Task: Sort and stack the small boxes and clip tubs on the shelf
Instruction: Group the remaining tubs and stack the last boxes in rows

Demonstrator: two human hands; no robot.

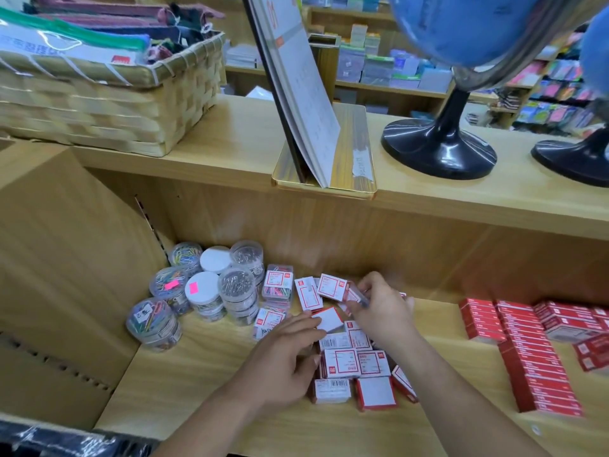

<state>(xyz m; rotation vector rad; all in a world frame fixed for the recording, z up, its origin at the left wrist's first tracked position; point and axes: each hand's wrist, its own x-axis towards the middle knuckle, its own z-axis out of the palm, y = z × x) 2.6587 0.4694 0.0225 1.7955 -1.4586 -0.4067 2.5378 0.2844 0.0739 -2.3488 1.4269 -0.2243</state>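
A: Where does your one view look from?

B: From your own head. You stand at the shelving, facing forward and down onto the lower shelf (204, 374).

A: How near is it?

B: Close. Your forearms enter at the bottom edge, and your left hand (283, 361) and right hand (379, 308) sit mid-frame over the small boxes (342, 361). The wide lens also catches the upper shelf (230, 140) and the aisles (379, 70) behind it.

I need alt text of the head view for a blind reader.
Two hands sort small red-and-white boxes on a shelf: the left hand touches a white-faced box, the right hand pinches a second box. Stacked clip tubs stand at left, red boxes at right.
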